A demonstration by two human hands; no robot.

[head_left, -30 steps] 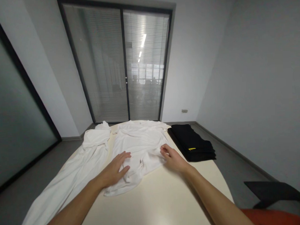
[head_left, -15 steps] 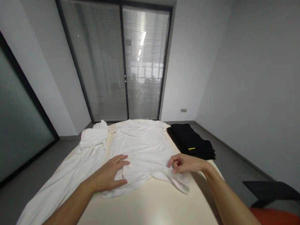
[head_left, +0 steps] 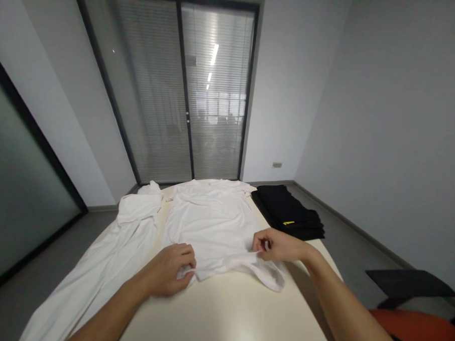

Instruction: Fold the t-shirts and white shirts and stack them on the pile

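Cream table (head_left: 233, 311) carries a creased white shirt (head_left: 211, 226), long axis running away toward the blinds (head_left: 182, 92); left hand (head_left: 171, 271) and right hand (head_left: 278, 244) both pinching its near hem.

The near part of the worktop (head_left: 226, 316) lies bare between the forearms, and free passage is offered there. The middle is covered by the white shirt (head_left: 210, 221), gripped at its near hem by the left hand (head_left: 171, 269) and the right hand (head_left: 279, 244). The left side is taken up by a long white cloth (head_left: 103, 261) draped over the edge, with a narrow bare strip beside the shirt. The far right is blocked by a stack of folded black garments (head_left: 290, 215), set just beside the shirt.
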